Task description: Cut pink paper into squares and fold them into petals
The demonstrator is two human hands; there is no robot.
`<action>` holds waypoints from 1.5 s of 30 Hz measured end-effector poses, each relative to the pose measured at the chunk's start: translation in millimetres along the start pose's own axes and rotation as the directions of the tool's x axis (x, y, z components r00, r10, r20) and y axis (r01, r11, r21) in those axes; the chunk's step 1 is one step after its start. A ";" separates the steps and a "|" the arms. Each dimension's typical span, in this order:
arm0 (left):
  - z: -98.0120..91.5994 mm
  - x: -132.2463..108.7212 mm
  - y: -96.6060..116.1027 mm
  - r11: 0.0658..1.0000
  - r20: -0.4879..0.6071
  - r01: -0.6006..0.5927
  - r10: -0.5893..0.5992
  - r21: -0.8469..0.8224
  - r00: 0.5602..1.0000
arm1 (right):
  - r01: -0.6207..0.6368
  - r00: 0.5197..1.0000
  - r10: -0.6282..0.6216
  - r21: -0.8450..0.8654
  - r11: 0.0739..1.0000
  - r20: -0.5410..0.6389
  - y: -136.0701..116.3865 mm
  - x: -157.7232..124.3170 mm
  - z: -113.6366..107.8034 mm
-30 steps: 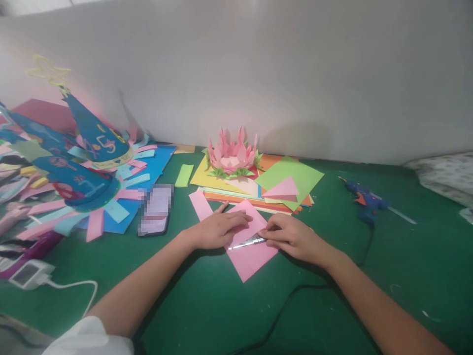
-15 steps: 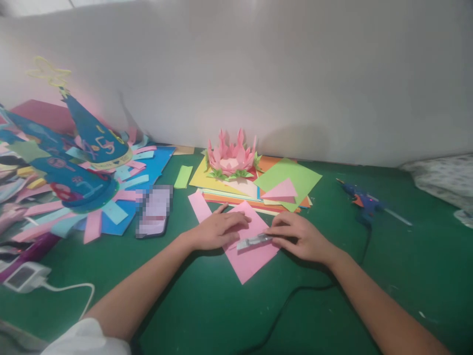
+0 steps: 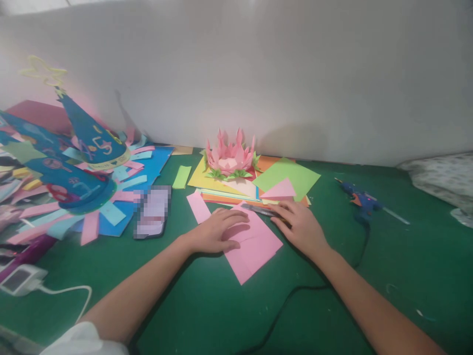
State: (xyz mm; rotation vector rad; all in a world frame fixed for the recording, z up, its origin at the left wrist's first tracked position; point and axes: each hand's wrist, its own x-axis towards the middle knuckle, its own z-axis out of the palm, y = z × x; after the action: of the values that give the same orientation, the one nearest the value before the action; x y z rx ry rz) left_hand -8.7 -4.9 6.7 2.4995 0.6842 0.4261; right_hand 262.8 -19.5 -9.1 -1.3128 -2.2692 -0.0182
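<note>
A square of pink paper (image 3: pixel 254 246) lies turned like a diamond on the green table, with a line or split across its middle. My left hand (image 3: pixel 218 231) rests on its left side, palm down, fingers stretched out and slightly apart. At the paper's upper right, my right hand (image 3: pixel 301 227) holds a slim silver-grey utility knife (image 3: pixel 256 210) between thumb and fingers. The knife points left, near the sheet's top corner; whether it touches the paper I cannot tell. Beside my left hand is a pink strip (image 3: pixel 198 206).
Behind the paper, a pink paper lotus (image 3: pixel 229 158) stands on coloured sheets (image 3: pixel 291 175). To the left are a phone (image 3: pixel 153 212), blue cone hats (image 3: pixel 92 130) and a white charger (image 3: pixel 24 280). A blue glue gun (image 3: pixel 364 202) lies right, its black cord (image 3: pixel 284 305) running toward the front.
My right hand has moved up and away from me with the knife, from the middle of the pink paper to its top corner. My left hand stays on the paper.
</note>
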 end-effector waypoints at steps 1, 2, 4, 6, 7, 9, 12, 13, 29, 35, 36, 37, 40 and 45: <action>0.3 -0.6 -0.5 1.000 -0.009 0.002 -0.003 -0.019 1.000 | 0.038 0.999 -0.038 0.008 0.999 0.002 -2.0 0.2 -0.3; 0.7 -1.2 -1.2 0.999 -0.021 0.004 -0.005 -0.043 1.000 | 0.089 0.996 -0.089 0.030 0.996 -0.001 -4.7 0.4 -0.6; 1.4 -2.2 -2.9 0.994 -0.055 0.003 -0.009 -0.106 0.998 | 0.235 0.971 -0.239 0.120 0.965 0.023 -11.8 0.9 -1.1; 2.2 -3.0 -5.2 0.981 -0.113 -0.001 -0.021 -0.195 0.993 | 0.292 0.942 -0.318 0.207 0.934 0.105 -19.3 1.4 -0.8; 2.6 -3.4 -6.6 0.970 -0.149 0.001 -0.038 -0.244 0.988 | 0.294 0.933 -0.330 0.228 0.928 0.143 -22.5 1.7 -0.4; 3.3 -4.0 -9.7 0.945 -0.239 0.012 -0.094 -0.326 0.967 | 0.258 0.931 -0.309 0.249 0.934 0.195 -26.7 2.4 0.5; 3.8 -4.6 -15.9 0.939 -0.439 0.018 -0.177 -0.343 0.881 | 0.184 0.943 -0.244 0.255 0.949 0.227 -28.6 3.6 0.5; 3.8 -4.8 -18.5 0.948 -0.517 0.042 -0.208 -0.315 0.830 | 0.170 0.944 -0.233 0.257 0.951 0.236 -28.6 4.1 0.2; 7.3 -1.9 -0.7 0.870 -0.524 0.362 -0.148 0.335 0.839 | 0.220 0.920 -0.318 0.371 0.902 0.229 -25.4 3.4 4.7; 12.8 2.7 -13.9 0.948 -0.325 0.241 -0.164 0.210 0.931 | 0.208 0.943 -0.295 0.419 0.884 0.153 -25.7 2.9 11.3; 13.6 2.6 -15.4 0.941 -0.340 0.267 -0.186 0.209 0.922 | 0.217 0.946 -0.296 0.424 0.879 0.131 -25.2 2.5 13.2; 14.3 2.3 -16.0 0.930 -0.357 0.298 -0.210 0.214 0.910 | 0.220 0.949 -0.294 0.431 0.875 0.112 -24.8 2.3 14.6; 14.5 1.5 -13.0 0.897 -0.385 0.373 -0.265 0.238 0.884 | 0.191 0.964 -0.257 0.492 0.849 0.070 -24.0 2.5 15.1; 12.6 2.0 -5.4 0.910 -0.356 0.346 -0.252 0.229 0.900 | -0.069 0.997 0.029 0.723 0.687 0.067 -22.9 3.9 5.9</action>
State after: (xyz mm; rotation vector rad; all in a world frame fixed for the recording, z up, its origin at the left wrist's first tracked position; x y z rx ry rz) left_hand -3.9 -4.8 -6.3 2.5470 1.3317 0.6619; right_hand 240.2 -27.0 -7.1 -0.9216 -1.9274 0.8653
